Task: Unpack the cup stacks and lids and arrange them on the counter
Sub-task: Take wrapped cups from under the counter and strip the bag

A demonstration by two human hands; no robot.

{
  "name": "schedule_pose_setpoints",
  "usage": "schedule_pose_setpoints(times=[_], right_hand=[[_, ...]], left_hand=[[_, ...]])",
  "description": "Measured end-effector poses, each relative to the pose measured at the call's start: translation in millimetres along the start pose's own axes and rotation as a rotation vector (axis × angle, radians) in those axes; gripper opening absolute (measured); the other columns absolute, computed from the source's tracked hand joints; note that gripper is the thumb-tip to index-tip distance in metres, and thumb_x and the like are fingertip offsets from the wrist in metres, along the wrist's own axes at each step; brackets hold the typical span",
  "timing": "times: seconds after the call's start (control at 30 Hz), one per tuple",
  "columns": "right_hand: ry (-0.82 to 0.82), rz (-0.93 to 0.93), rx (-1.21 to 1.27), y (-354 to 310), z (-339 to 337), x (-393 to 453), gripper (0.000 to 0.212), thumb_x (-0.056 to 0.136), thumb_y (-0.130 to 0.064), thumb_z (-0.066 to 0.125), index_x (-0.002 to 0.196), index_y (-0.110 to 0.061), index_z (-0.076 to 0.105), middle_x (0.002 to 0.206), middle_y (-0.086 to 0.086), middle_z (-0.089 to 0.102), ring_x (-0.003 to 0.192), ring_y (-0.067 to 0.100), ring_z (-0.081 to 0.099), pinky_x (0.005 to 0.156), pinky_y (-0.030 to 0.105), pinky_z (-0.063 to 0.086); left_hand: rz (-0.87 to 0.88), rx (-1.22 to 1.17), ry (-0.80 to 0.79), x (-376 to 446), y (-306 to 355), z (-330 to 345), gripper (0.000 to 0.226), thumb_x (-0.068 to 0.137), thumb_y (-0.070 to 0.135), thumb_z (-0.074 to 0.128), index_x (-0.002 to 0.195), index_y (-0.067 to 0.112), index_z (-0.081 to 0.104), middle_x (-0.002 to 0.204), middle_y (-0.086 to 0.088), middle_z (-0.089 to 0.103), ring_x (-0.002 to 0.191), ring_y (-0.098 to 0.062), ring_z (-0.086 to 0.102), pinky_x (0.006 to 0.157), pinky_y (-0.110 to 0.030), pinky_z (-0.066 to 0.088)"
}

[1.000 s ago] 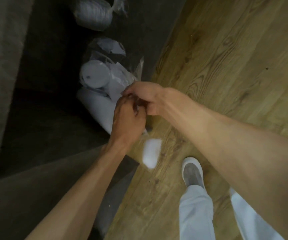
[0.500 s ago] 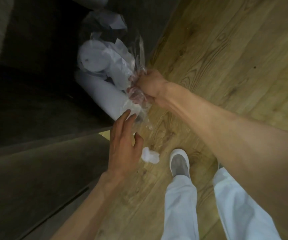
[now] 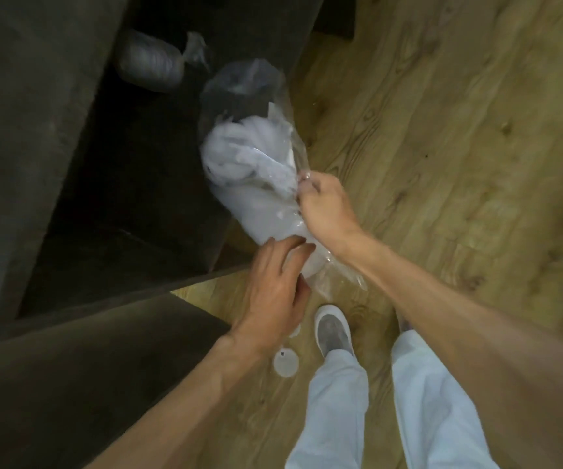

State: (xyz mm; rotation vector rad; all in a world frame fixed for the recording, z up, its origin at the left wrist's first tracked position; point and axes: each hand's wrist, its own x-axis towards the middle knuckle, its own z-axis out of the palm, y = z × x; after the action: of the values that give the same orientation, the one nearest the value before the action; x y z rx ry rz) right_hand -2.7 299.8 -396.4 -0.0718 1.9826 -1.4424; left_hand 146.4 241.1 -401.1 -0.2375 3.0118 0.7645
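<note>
Item: clear plastic bag (image 3: 260,184) of white cups and lids, now lifted out of the dark cabinet recess, where half a second ago it lay lower; unpacking judged barely begun. Right hand (image 3: 324,204) pinches the bag's gathered plastic; left hand (image 3: 270,286), fingers spread, touches its lower end. One loose lid (image 3: 286,363) lies on the wooden floor (image 3: 459,147) beside a shoe (image 3: 332,330).
</note>
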Motion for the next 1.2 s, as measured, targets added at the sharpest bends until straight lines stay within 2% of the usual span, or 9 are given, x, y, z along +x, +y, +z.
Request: schedule_pose_setpoints(times=[0.23, 0.4, 0.5, 0.67, 0.8, 0.9, 1.0, 1.13, 1.2], right_hand=[[0.141, -0.113, -0.158, 10, -54, -38, 0.024, 0.093, -0.007, 0.038, 0.074, 0.004, 0.049, 0.067, 0.017, 0.051, 0.061, 0.019, 0.041, 0.059, 0.039, 0.035], [0.129, -0.064, -0.102, 74, -39, -84, 0.036, 0.086, -0.017, 0.034, 0.060, -0.037, 0.047, 0.058, -0.015, 0.051, 0.057, 0.019, 0.044, 0.056, 0.035, 0.037], [0.160, -0.044, -0.068, 124, -22, -114, 0.034, 0.086, -0.010, 0.035, 0.060, -0.030, 0.039, 0.063, 0.008, 0.051, 0.060, 0.025, 0.044, 0.057, 0.035, 0.034], [0.095, 0.052, -0.051, 226, 12, -177, 0.027, 0.086, -0.009, 0.033, 0.064, -0.022, 0.038, 0.063, 0.001, 0.041, 0.061, 0.019, 0.040, 0.060, 0.048, 0.039], [0.136, 0.167, -0.074, 291, 28, -221, 0.037, 0.093, -0.001, 0.036, 0.066, -0.024, 0.048, 0.064, -0.005, 0.047, 0.060, 0.011, 0.043, 0.060, 0.035, 0.038], [0.244, 0.263, -0.047, 328, 41, -248, 0.027, 0.096, 0.000, 0.040, 0.081, -0.003, 0.062, 0.065, 0.001, 0.056, 0.060, 0.017, 0.049, 0.061, 0.038, 0.041], [0.372, 0.343, 0.070, 353, 51, -289, 0.029, 0.097, -0.008, 0.047, 0.073, -0.020, 0.059, 0.054, -0.011, 0.049, 0.053, 0.006, 0.042, 0.055, 0.030, 0.035], [0.344, 0.387, 0.222, 383, 57, -326, 0.027, 0.100, -0.021, 0.046, 0.083, -0.040, 0.054, 0.065, -0.022, 0.063, 0.064, -0.004, 0.060, 0.067, 0.018, 0.049], [0.422, 0.414, 0.251, 406, 69, -331, 0.015, 0.090, -0.034, 0.053, 0.081, -0.039, 0.064, 0.062, -0.020, 0.063, 0.054, -0.003, 0.058, 0.060, 0.026, 0.050]], left_hand=[[-0.049, -0.001, -0.004, -27, 11, 3, 0.018, 0.092, 0.016, 0.054, 0.109, 0.013, 0.056, 0.109, -0.006, 0.053, 0.096, -0.007, 0.041, 0.079, -0.014, 0.036], [-0.230, 0.077, -0.155, -78, 0, 59, 0.018, 0.092, 0.013, 0.061, 0.110, 0.010, 0.062, 0.108, -0.009, 0.058, 0.092, -0.026, 0.058, 0.077, -0.038, 0.053], [-0.303, 0.097, -0.195, -102, 0, 95, 0.028, 0.087, 0.010, 0.065, 0.115, 0.006, 0.063, 0.110, -0.014, 0.059, 0.095, -0.033, 0.059, 0.078, -0.033, 0.043], [-0.404, 0.057, -0.244, -150, -4, 156, 0.034, 0.087, 0.011, 0.069, 0.119, 0.005, 0.060, 0.117, -0.015, 0.061, 0.103, -0.033, 0.059, 0.083, -0.033, 0.037], [-0.612, 0.033, -0.437, -211, -40, 216, 0.045, 0.084, 0.020, 0.068, 0.125, 0.008, 0.053, 0.127, -0.015, 0.051, 0.109, -0.034, 0.056, 0.092, -0.042, 0.046], [-0.710, 0.067, -0.554, -254, -80, 267, 0.067, 0.081, 0.029, 0.071, 0.138, 0.005, 0.043, 0.133, -0.019, 0.047, 0.118, -0.038, 0.052, 0.100, -0.048, 0.045], [-0.808, 0.051, -0.511, -285, -113, 306, 0.078, 0.081, 0.031, 0.074, 0.144, 0.007, 0.036, 0.139, -0.018, 0.044, 0.123, -0.038, 0.050, 0.103, -0.051, 0.044], [-0.923, -0.014, -0.490, -291, -146, 353, 0.090, 0.083, 0.037, 0.077, 0.153, 0.010, 0.026, 0.147, -0.017, 0.037, 0.127, -0.037, 0.047, 0.103, -0.048, 0.044], [-0.947, -0.060, -0.483, -289, -157, 378, 0.094, 0.085, 0.038, 0.077, 0.155, 0.010, 0.022, 0.152, -0.017, 0.032, 0.133, -0.039, 0.043, 0.105, -0.049, 0.042]])
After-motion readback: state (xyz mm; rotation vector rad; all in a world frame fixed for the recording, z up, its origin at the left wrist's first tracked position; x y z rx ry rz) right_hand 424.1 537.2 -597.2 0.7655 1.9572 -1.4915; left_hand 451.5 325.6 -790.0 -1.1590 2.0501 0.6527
